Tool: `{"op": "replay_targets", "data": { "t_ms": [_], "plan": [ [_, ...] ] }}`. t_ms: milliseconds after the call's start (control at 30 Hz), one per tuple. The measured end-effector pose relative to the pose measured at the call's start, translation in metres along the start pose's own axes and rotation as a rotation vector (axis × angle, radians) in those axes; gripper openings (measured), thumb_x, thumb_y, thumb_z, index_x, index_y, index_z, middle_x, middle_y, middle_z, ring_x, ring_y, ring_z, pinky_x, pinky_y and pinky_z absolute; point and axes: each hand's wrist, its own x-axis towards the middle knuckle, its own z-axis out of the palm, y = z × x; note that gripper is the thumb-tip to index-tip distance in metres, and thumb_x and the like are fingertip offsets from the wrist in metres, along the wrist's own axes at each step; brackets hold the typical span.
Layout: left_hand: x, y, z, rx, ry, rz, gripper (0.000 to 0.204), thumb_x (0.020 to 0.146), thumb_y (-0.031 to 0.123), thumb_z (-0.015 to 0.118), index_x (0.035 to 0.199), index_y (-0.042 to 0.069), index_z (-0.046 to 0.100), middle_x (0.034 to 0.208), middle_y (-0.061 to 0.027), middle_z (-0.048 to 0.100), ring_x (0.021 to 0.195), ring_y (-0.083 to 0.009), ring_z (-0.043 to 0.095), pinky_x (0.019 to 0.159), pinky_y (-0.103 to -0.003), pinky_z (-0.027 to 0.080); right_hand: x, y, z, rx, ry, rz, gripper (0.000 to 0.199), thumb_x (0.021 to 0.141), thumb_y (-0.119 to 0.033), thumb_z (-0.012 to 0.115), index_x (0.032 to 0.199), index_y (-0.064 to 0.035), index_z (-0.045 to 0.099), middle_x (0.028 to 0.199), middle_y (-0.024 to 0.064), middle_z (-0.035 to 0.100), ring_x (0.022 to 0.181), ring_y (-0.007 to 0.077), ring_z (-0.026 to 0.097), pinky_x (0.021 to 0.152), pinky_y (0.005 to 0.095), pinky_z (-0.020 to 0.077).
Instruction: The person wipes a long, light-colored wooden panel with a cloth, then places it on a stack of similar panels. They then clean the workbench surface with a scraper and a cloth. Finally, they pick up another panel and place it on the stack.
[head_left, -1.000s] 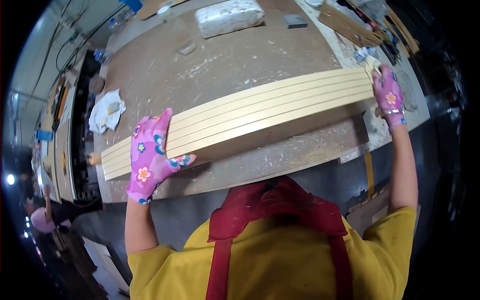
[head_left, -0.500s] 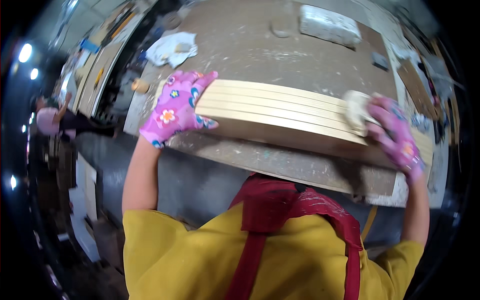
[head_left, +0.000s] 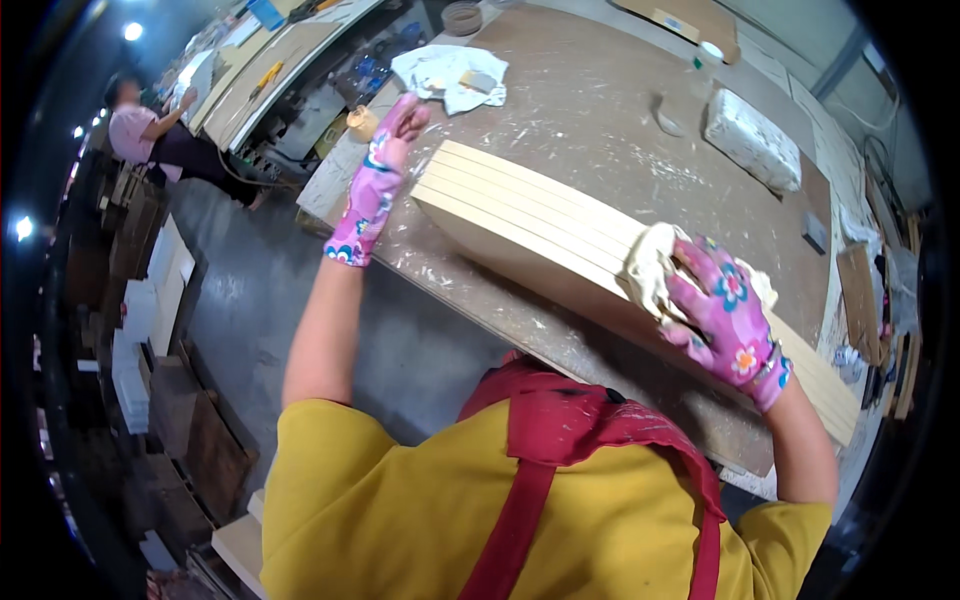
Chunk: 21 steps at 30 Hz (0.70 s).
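Note:
A stack of pale wooden boards [head_left: 530, 196] lies slantwise on the worktable [head_left: 570, 110], their long edges lined up and facing up. My right hand [head_left: 730, 315], in a pink flowered glove, grips a cream cloth [head_left: 655, 268] and presses it on the boards' edges toward their right end. My left hand [head_left: 385, 150], gloved alike, is raised beside the left end of the stack, apart from it. It is seen side-on with fingers pointing away, holding nothing that I can see.
A white rag [head_left: 445, 75] with a small block on it lies at the far left of the table. Farther right are a plastic-wrapped bundle [head_left: 753, 140] and a grey block [head_left: 813, 233]. A person [head_left: 150, 135] stands at another bench on the left.
My left hand has come off the left end of the boards. My right hand has slid the cloth leftward along the stack. The whole view has turned, so the stack appears more slanted.

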Motion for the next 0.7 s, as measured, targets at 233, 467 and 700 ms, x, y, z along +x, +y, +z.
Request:
{"op": "replay_targets", "data": {
  "t_ms": [233, 467, 700],
  "plan": [
    [-0.036, -0.045, 0.020, -0.343, -0.129, -0.152, 0.056, 0.095, 0.020, 0.046, 0.146, 0.006, 0.025, 0.138, -0.0081, 0.044, 0.125, -0.0175, 0.042, 0.105, -0.029, 0.031, 0.005, 0.001, 0.005, -0.025, -0.088, 0.060, 0.052, 0.080, -0.045, 0.061, 0.116, -0.0077, 0.058, 0.134, 0.0215, 0.044, 0.122, 0.0463, 0.041, 0.098, 0.0538, 0.0334],
    [-0.045, -0.095, 0.005, -0.299, -0.277, -0.222, 0.092, 0.072, 0.014, 0.078, 0.145, 0.007, 0.024, 0.142, -0.0077, 0.038, 0.129, -0.0189, 0.038, 0.108, -0.033, 0.030, 0.186, -0.064, 0.028, 0.063, 0.084, -0.348, 0.059, 0.087, -0.045, 0.054, 0.127, -0.0026, 0.047, 0.136, 0.0223, 0.042, 0.125, 0.0400, 0.041, 0.101, 0.0496, 0.0338],
    [-0.033, -0.053, 0.016, -0.519, -0.201, -0.275, 0.101, 0.065, 0.016, 0.084, 0.145, 0.010, 0.024, 0.141, -0.0061, 0.039, 0.132, -0.0162, 0.034, 0.109, -0.035, 0.032, 0.177, -0.052, 0.032, 0.104, 0.132, -0.404, 0.049, 0.084, -0.029, 0.059, 0.125, -0.0048, 0.049, 0.134, 0.0174, 0.046, 0.127, 0.0388, 0.041, 0.104, 0.0474, 0.0314]
  ]
}}
